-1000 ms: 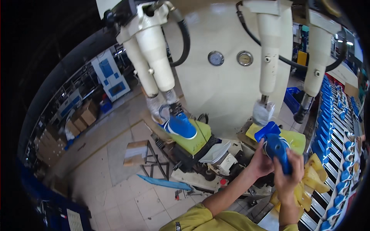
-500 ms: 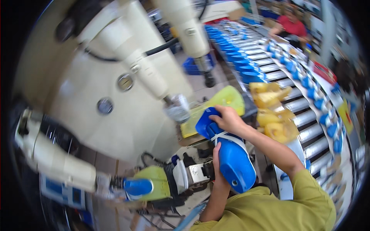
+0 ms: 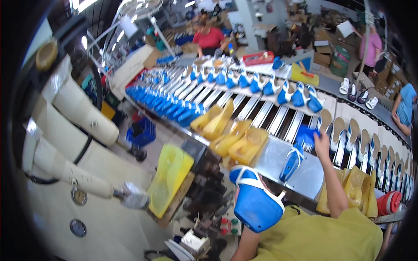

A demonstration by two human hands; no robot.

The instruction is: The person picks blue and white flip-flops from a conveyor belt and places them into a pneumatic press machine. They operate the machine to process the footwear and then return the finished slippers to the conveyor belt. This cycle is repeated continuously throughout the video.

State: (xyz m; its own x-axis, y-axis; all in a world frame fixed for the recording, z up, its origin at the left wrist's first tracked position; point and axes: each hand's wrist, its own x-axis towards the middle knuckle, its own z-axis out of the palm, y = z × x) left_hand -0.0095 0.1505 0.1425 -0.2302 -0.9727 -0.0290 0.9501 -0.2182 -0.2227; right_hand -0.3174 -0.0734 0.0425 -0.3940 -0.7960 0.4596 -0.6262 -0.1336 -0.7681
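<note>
In my left hand (image 3: 264, 182) is a blue shoe last (image 3: 258, 208) with white straps across it. The last hides most of that hand, held low in front of my chest. My right hand (image 3: 321, 142) reaches out over the roller conveyor, its fingers closed on the edge of a dark blue flat piece (image 3: 306, 135). Just below that piece, a second blue last with white straps (image 3: 292, 162) lies on the bare metal plate (image 3: 265, 160).
Yellow translucent moulds (image 3: 244, 141) stand left of the plate, more (image 3: 355, 187) at the right. Strapped blue lasts (image 3: 257, 83) and tan-soled shoes (image 3: 353, 132) line the conveyor (image 3: 281, 124). Machine arms (image 3: 72, 172) and a yellow pad (image 3: 170, 178) are left. A co-worker in red (image 3: 209, 38) is beyond.
My view has swung right toward the conveyor. The dark blue piece has come away from the last in my left hand, and my right hand has carried it out over the conveyor.
</note>
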